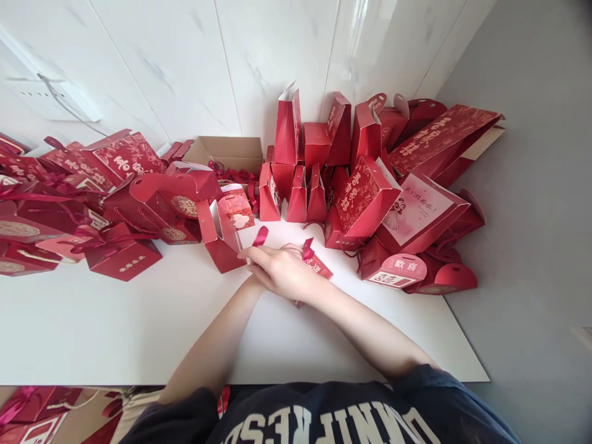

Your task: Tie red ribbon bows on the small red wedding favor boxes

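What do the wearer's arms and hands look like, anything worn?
Bare forearms; no gloves, watch or rings visible on the right hand or the mostly hidden left hand. Dark navy left sleeve and right sleeve; white block lettering on the chest.

Hands [282, 271] together atop a small red box [319, 266] on white table [115, 320]

Box [319, 267]: small red card box with pale printed characters, lying flat on the white worktop [139, 320] in the middle of the scene, mostly hidden under my right hand [282, 271].
Ribbon [260, 236]: dark pink satin. One end curls up just far-left of my fingertips, and another bit shows at the box's far edge.
Hold: I cannot tell whether my grip pinches it.
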Demonstrator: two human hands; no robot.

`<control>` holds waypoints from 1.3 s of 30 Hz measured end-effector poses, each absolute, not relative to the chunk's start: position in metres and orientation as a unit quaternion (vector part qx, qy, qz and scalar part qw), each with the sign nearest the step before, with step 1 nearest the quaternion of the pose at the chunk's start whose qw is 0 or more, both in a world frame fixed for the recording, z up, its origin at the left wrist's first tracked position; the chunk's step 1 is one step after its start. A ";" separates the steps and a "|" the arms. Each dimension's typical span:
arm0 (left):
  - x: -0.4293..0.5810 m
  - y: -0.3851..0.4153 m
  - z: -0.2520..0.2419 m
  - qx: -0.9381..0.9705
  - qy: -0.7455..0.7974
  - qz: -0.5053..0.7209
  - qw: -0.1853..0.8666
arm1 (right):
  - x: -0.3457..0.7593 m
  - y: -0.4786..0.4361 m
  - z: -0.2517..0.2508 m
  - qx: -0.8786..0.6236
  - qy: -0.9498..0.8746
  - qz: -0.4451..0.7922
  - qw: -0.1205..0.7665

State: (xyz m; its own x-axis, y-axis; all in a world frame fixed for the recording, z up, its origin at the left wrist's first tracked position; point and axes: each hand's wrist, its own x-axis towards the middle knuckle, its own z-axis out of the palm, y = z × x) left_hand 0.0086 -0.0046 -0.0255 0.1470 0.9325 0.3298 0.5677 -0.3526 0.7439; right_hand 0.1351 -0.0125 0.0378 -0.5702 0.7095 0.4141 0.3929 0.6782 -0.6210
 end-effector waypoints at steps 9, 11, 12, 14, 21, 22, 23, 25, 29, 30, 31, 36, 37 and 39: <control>0.027 0.020 -0.001 0.803 0.270 0.272 0.456 | 0.225 0.013 0.019 -0.340 -0.782 0.370 0.367; 0.027 0.019 -0.001 0.807 0.260 0.272 0.456 | 0.235 0.017 0.006 -0.325 -0.754 0.445 0.359; 0.027 0.019 -0.002 0.808 0.255 0.272 0.455 | 0.238 0.017 0.000 -0.323 -0.738 0.473 0.357; 0.027 0.019 -0.001 0.811 0.243 0.273 0.456 | 0.239 0.016 -0.006 -0.323 -0.711 0.517 0.350; 0.027 0.020 0.000 0.809 0.222 0.277 0.469 | 0.243 0.013 -0.005 -0.301 -0.727 0.524 0.326; 0.026 0.020 -0.001 0.806 0.228 0.274 0.473 | 0.244 0.013 -0.004 -0.307 -0.728 0.516 0.332; 0.026 0.020 -0.001 0.800 0.237 0.273 0.479 | 0.246 0.013 -0.003 -0.313 -0.726 0.509 0.339; 0.026 0.019 -0.001 0.789 0.251 0.266 0.494 | 0.249 0.012 -0.001 -0.324 -0.725 0.496 0.352; 0.028 0.017 0.003 0.770 0.226 0.245 0.543 | 0.246 0.009 0.007 -0.365 -0.741 0.439 0.352; 0.028 0.017 0.003 0.763 0.215 0.243 0.559 | 0.245 0.008 0.010 -0.374 -0.748 0.421 0.350; 0.029 0.017 0.003 0.755 0.205 0.243 0.573 | 0.243 0.007 0.011 -0.381 -0.755 0.404 0.350; 0.029 0.017 0.000 0.718 0.199 0.247 0.620 | 0.241 0.003 0.011 -0.385 -0.762 0.355 0.380; 0.028 0.017 -0.001 0.708 0.203 0.245 0.631 | 0.243 0.001 0.010 -0.386 -0.759 0.347 0.394; 0.026 0.017 -0.003 0.690 0.209 0.241 0.650 | 0.248 -0.004 0.007 -0.383 -0.753 0.329 0.422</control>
State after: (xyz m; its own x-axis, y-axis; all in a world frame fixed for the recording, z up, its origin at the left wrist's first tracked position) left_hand 0.0264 0.0172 -0.0028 0.7968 0.6011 0.0611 -0.0248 -0.0684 0.9973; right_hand 0.2477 -0.0039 0.0073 -0.3515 0.8540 0.3837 0.2995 0.4909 -0.8182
